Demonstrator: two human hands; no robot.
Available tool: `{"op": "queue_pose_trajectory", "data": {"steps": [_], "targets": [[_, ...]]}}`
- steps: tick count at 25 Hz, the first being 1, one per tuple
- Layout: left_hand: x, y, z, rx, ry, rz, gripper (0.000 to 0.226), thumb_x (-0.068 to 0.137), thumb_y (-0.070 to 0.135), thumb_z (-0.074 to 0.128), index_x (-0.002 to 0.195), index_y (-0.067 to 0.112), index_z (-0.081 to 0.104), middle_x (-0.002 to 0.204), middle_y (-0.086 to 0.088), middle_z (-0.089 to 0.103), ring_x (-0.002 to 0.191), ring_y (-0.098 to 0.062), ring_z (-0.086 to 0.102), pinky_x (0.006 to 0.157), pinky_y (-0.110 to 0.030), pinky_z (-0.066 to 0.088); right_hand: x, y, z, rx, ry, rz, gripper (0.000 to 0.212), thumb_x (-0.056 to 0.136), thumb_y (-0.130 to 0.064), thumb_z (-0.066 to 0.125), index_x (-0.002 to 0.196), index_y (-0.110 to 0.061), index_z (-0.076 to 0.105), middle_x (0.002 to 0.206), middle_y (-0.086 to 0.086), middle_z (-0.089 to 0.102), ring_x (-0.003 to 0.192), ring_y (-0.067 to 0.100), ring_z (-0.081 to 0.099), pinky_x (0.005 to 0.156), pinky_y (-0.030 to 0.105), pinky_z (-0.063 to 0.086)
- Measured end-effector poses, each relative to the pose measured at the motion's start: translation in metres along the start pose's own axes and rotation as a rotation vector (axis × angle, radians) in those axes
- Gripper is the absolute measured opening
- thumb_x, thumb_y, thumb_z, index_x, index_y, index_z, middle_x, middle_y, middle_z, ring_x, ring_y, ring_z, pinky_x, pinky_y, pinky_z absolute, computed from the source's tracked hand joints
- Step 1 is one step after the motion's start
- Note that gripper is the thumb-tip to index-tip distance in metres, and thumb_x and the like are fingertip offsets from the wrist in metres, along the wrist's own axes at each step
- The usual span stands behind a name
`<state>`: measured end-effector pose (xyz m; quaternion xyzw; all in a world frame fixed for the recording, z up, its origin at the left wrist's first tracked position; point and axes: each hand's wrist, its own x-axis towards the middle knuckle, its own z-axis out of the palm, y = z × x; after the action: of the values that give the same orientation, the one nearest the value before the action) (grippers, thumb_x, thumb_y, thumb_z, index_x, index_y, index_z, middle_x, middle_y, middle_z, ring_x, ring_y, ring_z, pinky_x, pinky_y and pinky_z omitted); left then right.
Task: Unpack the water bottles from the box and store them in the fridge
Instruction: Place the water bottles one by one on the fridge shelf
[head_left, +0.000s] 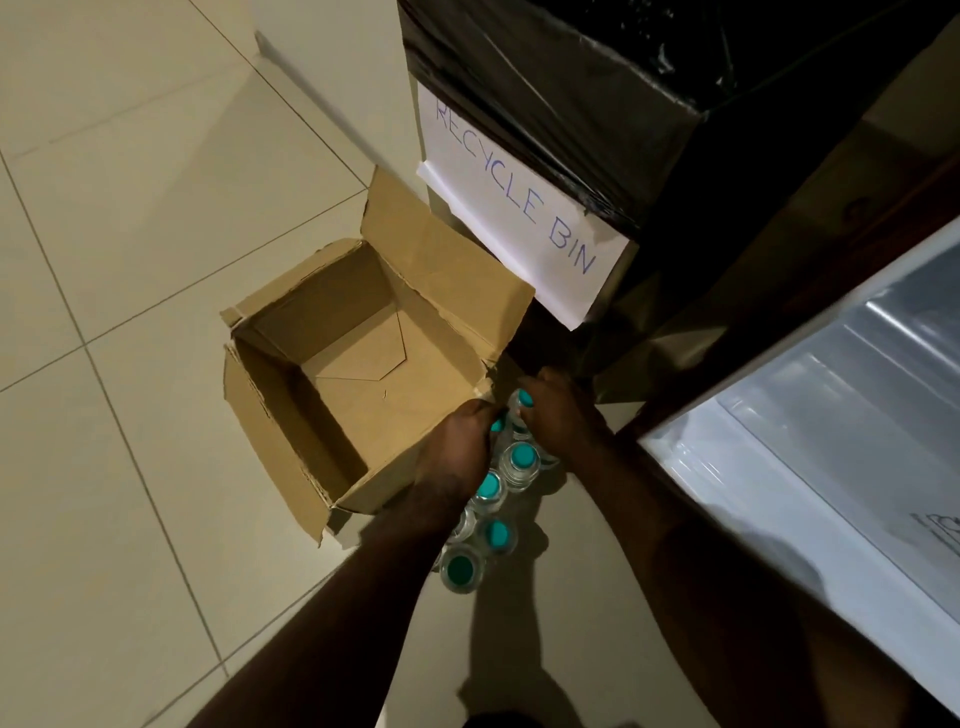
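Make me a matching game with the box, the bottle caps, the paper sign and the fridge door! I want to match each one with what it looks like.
Things:
1. cardboard box
2. bottle caps
3. paper sign
4. fridge door

What it looks like:
A. teal, on bottles standing on the floor
B. white, with RECYCLE BIN written on it
C. brown, flaps open, nothing inside
D. swung open at the right

Pairs: 1-C, 2-A, 3-B, 4-D

A white paper sign taped to the black-bagged bin, beyond both hands, reads "RECYCLE BIN" in blue handwriting. Print on the fridge door, right of the hands, is unreadable.
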<state>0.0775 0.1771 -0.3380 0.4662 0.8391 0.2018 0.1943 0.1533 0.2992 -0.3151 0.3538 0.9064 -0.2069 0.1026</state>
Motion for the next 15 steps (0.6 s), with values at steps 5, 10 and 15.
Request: {"op": "queue_pose_trajectory", "data": {"steps": [5, 10, 15], "targets": [[0.007, 0.005, 0.0, 0.021, -0.024, -0.007, 0.039, 0.088, 0.008, 0.058, 0.126, 0.016, 0.059, 0.117, -0.004, 0.058, 0.094, -0.017, 0.057, 0.081, -0.033, 0.053, 0.006, 0.003, 0.003, -0.06, 0.008, -0.027, 0.037, 0.097, -0.01, 0.049, 0.133, -0.007, 0.046, 0.138, 0.016, 0.044, 0.126, 0.027, 0.044, 0.106, 0.034, 0.037], [0.014, 0.008, -0.001, 0.094, -0.083, -0.006, 0.035, 0.09, 0.006, 0.055, 0.124, 0.013, 0.06, 0.117, -0.005, 0.056, 0.091, -0.016, 0.056, 0.081, -0.026, 0.051, -0.01, -0.003, -0.011, -0.003, 0.166, -0.042, 0.048, 0.091, -0.009, 0.059, 0.137, -0.011, 0.045, 0.14, 0.009, 0.042, 0.129, 0.021, 0.041, 0.106, 0.026, 0.034], [0.008, 0.013, -0.012, 0.147, -0.1, 0.014, 0.025, 0.101, 0.023, 0.039, 0.117, 0.012, 0.056, 0.109, -0.01, 0.06, 0.086, -0.02, 0.058, 0.085, -0.041, 0.052, -0.054, -0.01, -0.05, -0.024, 0.295, -0.112, 0.047, 0.087, -0.008, 0.062, 0.131, -0.012, 0.047, 0.126, 0.008, 0.046, 0.117, 0.02, 0.046, 0.097, 0.024, 0.038]]}}
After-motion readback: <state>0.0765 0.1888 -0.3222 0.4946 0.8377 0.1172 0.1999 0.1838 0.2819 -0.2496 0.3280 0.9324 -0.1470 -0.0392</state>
